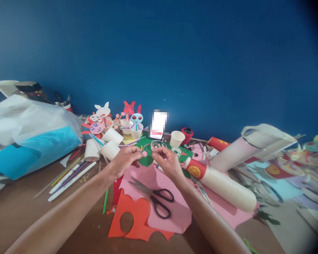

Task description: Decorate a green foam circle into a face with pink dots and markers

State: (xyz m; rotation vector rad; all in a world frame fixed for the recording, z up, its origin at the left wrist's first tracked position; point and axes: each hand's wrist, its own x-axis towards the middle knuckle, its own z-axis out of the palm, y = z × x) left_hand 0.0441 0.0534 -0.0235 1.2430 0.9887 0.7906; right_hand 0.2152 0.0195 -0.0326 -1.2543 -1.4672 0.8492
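Note:
My left hand [125, 160] pinches a round green paper piece [146, 160] by its left side, above the pink sheet. A small pink paper dot [144, 153] shows at the left fingertips. At the green piece's right edge, my right hand [168, 161] is closed in a pinch; what its fingertips hold is too small to make out. Black-handled scissors [159, 197] lie below the hands, blades partly open, on the pink paper [175, 220]. Cut orange paper [135, 215] with a round hole lies at the near side.
Paper-cup figures with animal heads [137, 123] stand at the back left, beside tipped white cups [111, 150]. A stack of paper cups [228, 187] and a large pitcher [257, 146] lie at right. Markers [71, 180] and a plastic bag [37, 116] occupy the left.

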